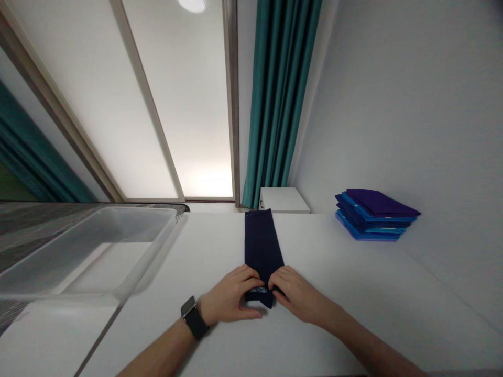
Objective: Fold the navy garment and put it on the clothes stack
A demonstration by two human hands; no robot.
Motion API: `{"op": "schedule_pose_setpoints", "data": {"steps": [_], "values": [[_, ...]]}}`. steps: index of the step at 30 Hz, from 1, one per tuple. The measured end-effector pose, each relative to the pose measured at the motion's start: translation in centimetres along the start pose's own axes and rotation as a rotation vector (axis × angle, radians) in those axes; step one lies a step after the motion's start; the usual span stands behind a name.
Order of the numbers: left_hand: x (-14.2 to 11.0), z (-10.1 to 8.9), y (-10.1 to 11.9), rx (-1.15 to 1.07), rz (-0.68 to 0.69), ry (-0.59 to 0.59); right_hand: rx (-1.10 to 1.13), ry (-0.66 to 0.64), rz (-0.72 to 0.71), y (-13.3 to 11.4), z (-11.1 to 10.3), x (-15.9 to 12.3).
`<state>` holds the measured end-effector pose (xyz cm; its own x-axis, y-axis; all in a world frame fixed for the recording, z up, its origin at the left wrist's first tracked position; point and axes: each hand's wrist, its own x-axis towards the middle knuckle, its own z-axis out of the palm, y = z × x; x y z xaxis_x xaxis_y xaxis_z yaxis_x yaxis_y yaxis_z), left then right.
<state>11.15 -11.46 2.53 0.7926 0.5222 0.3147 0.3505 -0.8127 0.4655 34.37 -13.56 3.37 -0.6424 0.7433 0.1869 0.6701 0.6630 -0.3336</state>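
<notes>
A long navy folded cloth [262, 238] lies on the white table, running away from me, its near end bent up with a small pale printed patch showing. My left hand [236, 294], with a dark watch on its wrist, grips the near left part of the cloth. Its fingers rest over the cloth, and the thumb sits lower, by the near end. At the right edge my right hand [295, 293] has its fingers curled onto the cloth in a pinch. The fingers partly cover the near end.
To the right, against the wall, is a stack of folded blue and purple cloths [375, 215]. A translucent plastic bin [145, 272] stands at the left. Beyond the white table [322, 345] are a small white cabinet [283, 199], a teal curtain [281, 104] and frosted sliding doors [188, 104].
</notes>
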Motion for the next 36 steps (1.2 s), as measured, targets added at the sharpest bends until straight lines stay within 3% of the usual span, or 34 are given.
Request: {"op": "schedule_pose_setpoints", "data": {"steps": [6, 12, 19, 24, 27, 31, 36], "values": [[0.2, 1.0, -0.2, 0.145, -0.070, 0.085, 0.459, -0.072, 0.188, 1.2, -2.4, 1.6], [0.7, 1.2, 0.1, 0.184, -0.029, 0.096, 0.618, -0.105, 0.263, 1.3, -2.2, 1.6], [0.5, 0.3, 1.2, -0.096, -0.078, 0.074, 0.553, -0.090, 0.233, -0.2, -3.9, -0.6], [0.8, 0.0, 1.5, -0.319, -0.249, 0.124, 0.286, -0.059, 0.221, -1.5, -4.7, -1.5], [1.0, 0.0, 1.6, -0.430, -0.368, 0.136, 0.244, -0.075, 0.220, -1.9, -4.5, -1.5], [1.0, 0.0, 1.7, -0.586, -0.502, 0.098, 0.393, -0.071, 0.313, -1.2, -4.2, -0.9], [0.6, 0.4, 1.3, -0.678, -0.542, 0.288, 0.661, 0.024, 0.433, 1.6, -3.3, 1.3]]}}
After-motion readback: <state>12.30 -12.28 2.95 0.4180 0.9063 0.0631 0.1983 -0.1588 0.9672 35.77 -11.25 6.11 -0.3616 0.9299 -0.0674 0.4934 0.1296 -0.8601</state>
